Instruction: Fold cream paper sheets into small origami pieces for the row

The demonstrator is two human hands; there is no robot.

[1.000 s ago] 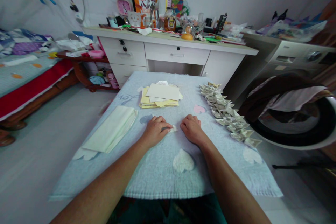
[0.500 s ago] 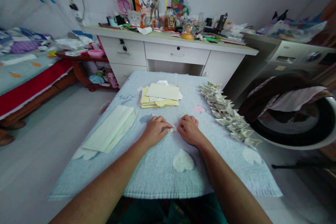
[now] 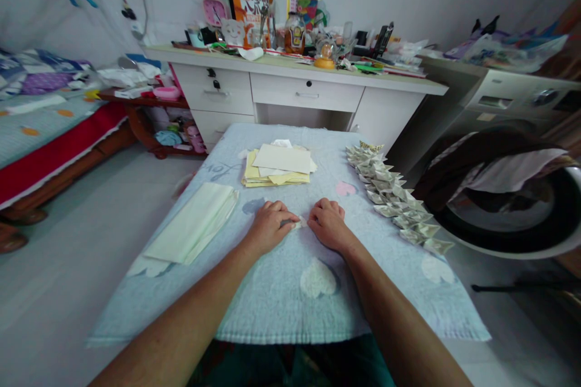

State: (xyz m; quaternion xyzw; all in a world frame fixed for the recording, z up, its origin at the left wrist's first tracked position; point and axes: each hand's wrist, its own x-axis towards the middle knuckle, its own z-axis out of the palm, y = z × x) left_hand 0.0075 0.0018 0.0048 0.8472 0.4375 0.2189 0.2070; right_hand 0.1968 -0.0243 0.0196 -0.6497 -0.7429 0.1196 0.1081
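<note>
A small pale folded piece of paper [image 3: 299, 224] lies low over the cloth between my two hands, mostly covered by fingers. My left hand [image 3: 269, 227] is closed, with its thumb and fingertips pinching the left end. On the other side, my right hand [image 3: 328, 224] is curled closed, its fingertips at the paper's right end. Beyond the hands lies a stack of yellow and cream paper sheets [image 3: 284, 159]. To the left rests a folded pale green sheet bundle [image 3: 193, 224]. Pointed folded paper pieces [image 3: 393, 193] stand in a long row at the right.
A blue patterned cloth [image 3: 281, 308] covers the table. Behind it stands a white desk [image 3: 313, 92] with a cluttered top. An open front-loading washing machine [image 3: 503, 103] with laundry is at the right, and a bed [image 3: 49, 133] at the left.
</note>
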